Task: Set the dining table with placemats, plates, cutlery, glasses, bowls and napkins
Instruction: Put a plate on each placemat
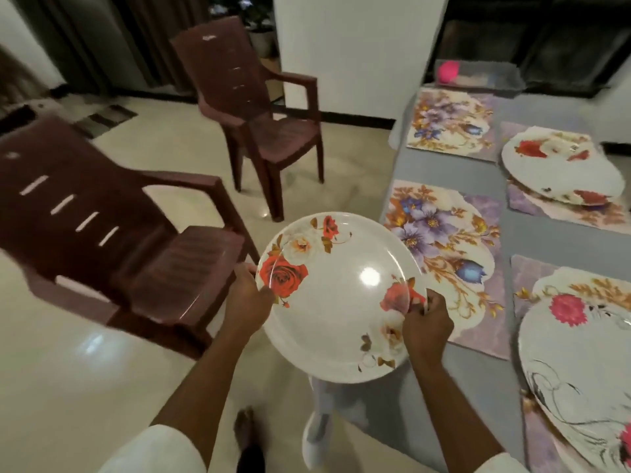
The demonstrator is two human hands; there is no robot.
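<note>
Your left hand (pixel 246 298) grips left rim of round white rose-printed plate (pixel 338 298); your right hand (pixel 426 324) pinches right rim, plate between both, beside floral placemat (pixel 447 254).

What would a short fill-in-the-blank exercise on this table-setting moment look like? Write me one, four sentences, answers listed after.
1. The rose plate is held by ____ hands.
2. The left hand grips the plate's ____ edge.
3. Of the four placemats in view, ____ carry no plate, including the near placemat.
4. The two chairs, such as the near chair, are ____ in colour.

Answers: both; left; two; brown
</note>
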